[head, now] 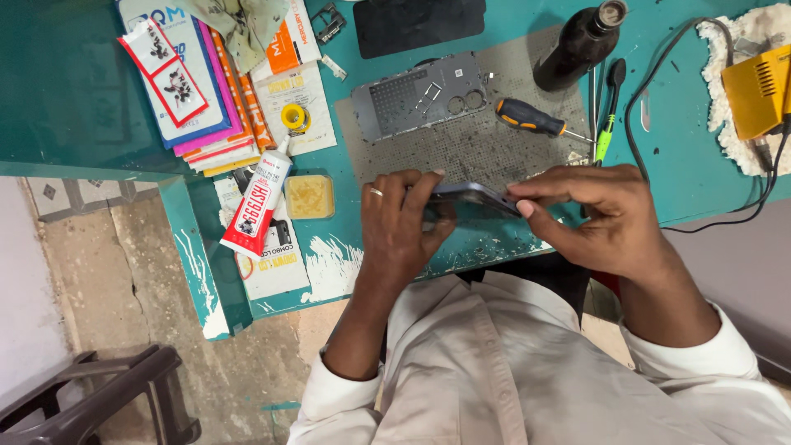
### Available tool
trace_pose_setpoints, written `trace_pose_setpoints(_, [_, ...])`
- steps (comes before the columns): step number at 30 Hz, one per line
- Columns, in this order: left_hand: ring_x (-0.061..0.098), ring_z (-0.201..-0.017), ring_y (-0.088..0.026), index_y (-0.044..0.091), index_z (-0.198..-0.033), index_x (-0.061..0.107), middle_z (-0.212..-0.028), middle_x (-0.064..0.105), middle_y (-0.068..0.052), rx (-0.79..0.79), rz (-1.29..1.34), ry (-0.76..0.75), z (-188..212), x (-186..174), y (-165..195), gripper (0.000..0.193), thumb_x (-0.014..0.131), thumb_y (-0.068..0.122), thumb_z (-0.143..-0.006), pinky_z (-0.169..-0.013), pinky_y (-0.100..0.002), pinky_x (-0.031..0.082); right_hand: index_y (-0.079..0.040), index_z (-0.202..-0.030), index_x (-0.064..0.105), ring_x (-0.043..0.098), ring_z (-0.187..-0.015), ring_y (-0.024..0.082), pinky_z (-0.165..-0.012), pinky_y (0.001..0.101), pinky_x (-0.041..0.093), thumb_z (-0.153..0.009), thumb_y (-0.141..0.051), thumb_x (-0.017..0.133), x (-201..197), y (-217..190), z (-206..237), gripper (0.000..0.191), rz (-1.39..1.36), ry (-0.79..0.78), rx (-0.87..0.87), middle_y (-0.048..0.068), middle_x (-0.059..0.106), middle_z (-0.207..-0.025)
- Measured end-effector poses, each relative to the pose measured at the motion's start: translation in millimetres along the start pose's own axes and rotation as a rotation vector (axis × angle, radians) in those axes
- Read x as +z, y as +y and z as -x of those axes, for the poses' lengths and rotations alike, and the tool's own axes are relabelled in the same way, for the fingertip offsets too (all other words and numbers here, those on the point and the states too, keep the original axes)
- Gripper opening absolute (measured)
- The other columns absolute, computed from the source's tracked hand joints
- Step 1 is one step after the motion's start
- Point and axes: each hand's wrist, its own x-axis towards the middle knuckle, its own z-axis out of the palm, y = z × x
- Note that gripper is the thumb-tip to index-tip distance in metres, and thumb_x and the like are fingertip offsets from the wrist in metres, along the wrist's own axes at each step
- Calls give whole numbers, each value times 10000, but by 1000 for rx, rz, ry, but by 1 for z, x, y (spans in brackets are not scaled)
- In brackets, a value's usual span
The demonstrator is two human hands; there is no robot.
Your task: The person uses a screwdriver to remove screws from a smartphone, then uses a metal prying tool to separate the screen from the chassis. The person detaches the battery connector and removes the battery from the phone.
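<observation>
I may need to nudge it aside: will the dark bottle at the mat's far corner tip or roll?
The dark bottle stands upright, tall and narrow-necked, so a high push would probably tip it. Being round, it would likely roll toward the screwdriver.

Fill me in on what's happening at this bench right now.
A person in a pale shirt holds a dark phone edge-up over a teal workbench, left hand gripping one end, right hand pinching the other. On the grey work mat behind it lie a grey phone frame and an orange-handled screwdriver. A glue tube lies to the left.
</observation>
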Motion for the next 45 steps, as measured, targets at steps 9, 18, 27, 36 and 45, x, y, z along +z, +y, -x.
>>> trace_pose_setpoints(9, [563, -1076, -313, 96, -1400, 481, -1201, 578, -130, -93, 63, -43, 8, 5, -2, 757, 839, 282, -759, -957, -488, 436, -9, -1099, 759, 774, -838, 128, -753, 240, 622, -833, 10, 790, -13, 5, -8, 269, 19, -92, -21, 93, 787, -948])
trace_pose_setpoints(18, [555, -1063, -322, 101, -1405, 482, -1159, 557, -134, -130, 55, -62, 8, 7, -1, 791, 868, 328, -753, -950, -493, 430, -22, -1026, 782, 778, -785, 144, -676, 254, 611, -798, -21, 830, -22, -7, -17, 233, 64, -185, -33, 89, 789, -894])
trace_pose_setpoints(27, [606, -1163, -312, 2, -1431, 376, -1280, 541, -198, -224, 369, 148, 8, 27, 11, 943, 908, 190, -676, -1017, -441, 522, -10, -1007, 768, 787, -852, 175, -747, 265, 632, -818, 30, 797, -25, -33, -29, 196, 4, -149, -158, 116, 779, -961])
trace_pose_setpoints(36, [623, -1178, -203, 25, -1463, 271, -1283, 542, -126, -471, 819, 138, 4, 47, 9, 951, 902, 70, -754, -1051, -342, 552, -25, -1010, 782, 775, -849, 157, -740, 255, 619, -851, 28, 809, 0, -33, -58, 170, 25, -84, -112, 105, 780, -965])
trace_pose_setpoints(45, [617, -1145, -194, 49, -1394, 254, -1256, 542, -119, -530, 841, 137, 5, 40, -1, 910, 895, 88, -749, -998, -329, 554, -17, -1054, 770, 781, -935, 177, -819, 274, 655, -856, 21, 818, 14, -30, -73, 207, -43, -155, -202, 119, 769, -1040])
